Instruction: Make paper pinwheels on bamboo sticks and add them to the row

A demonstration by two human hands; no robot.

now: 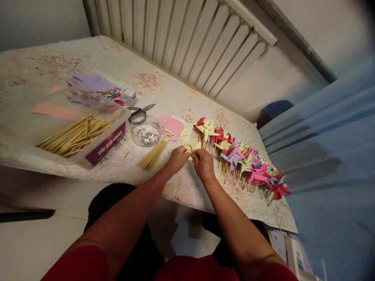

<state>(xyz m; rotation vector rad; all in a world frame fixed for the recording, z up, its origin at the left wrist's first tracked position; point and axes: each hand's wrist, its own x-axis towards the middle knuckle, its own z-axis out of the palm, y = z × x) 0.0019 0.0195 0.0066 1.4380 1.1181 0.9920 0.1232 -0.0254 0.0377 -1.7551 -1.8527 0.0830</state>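
Note:
Both my hands hold one pale yellow paper pinwheel [195,147] over the table, its blades partly folded. My left hand [178,159] pinches its left side, and my right hand [204,164] grips it from the right with bent fingers. Whether a pin or stick is between the fingers is hidden. Just beyond the hands lie pink and yellow paper pieces [174,127]. A bundle of thin wooden sticks [152,155] rests to the left of my left hand. Finished pinwheels [233,158] in several colours lie in a long row to the right of my right hand.
A clear round dish [145,135] holds small silvery pins. Behind it are scissors [139,114] and a small white box [129,93]. A plastic bin [118,134] of sticks stands at left, near purple paper [92,82]. A radiator [175,43] runs behind the table; a blue curtain [331,156] hangs at right.

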